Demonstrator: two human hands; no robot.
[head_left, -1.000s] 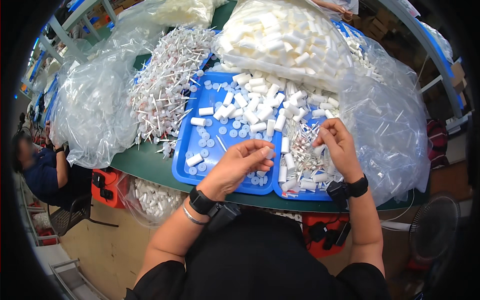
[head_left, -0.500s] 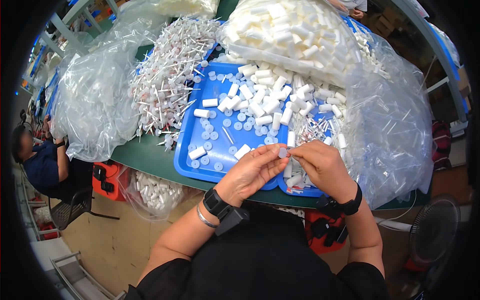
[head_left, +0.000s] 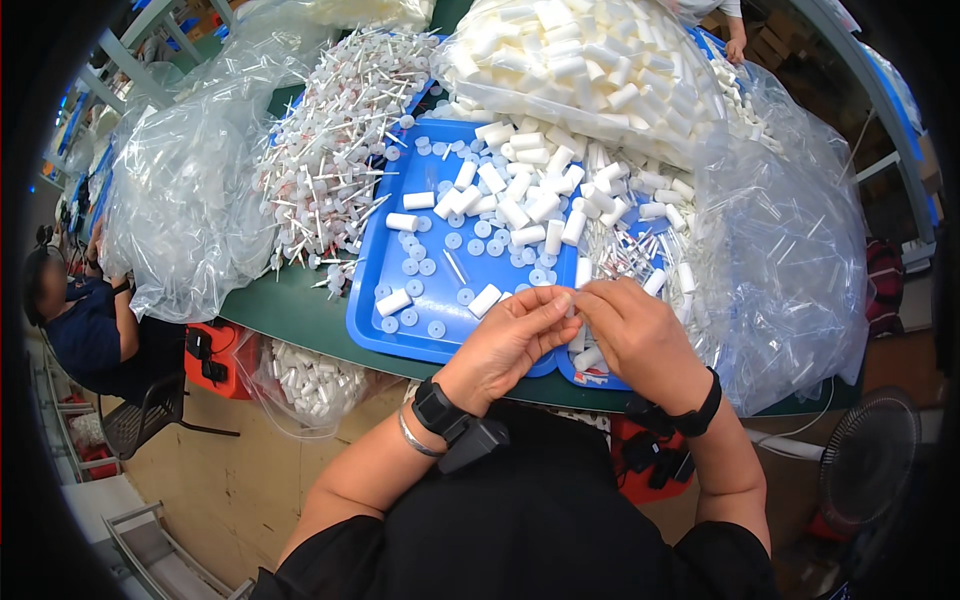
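Over the front edge of a blue tray, my two hands meet fingertip to fingertip. My left hand pinches a small translucent plastic disc, now mostly covered by fingers. Against it press the closed thumb and fingers of my right hand; what they grip, if anything, is hidden. Inside the tray lie loose discs with centre holes and white foam-like cylinders. Thin white sticks, some with reddish parts, are heaped beyond my right hand.
A heap of stemmed discs covers the table left of the tray. Behind stands a large clear bag of white cylinders. Crumpled clear plastic bags flank both sides. A seated person is at far left; a fan stands right.
My hands have drawn closer together, and the right fingers now cover most of the disc that showed face-on before. At top right another person's arm has shifted.
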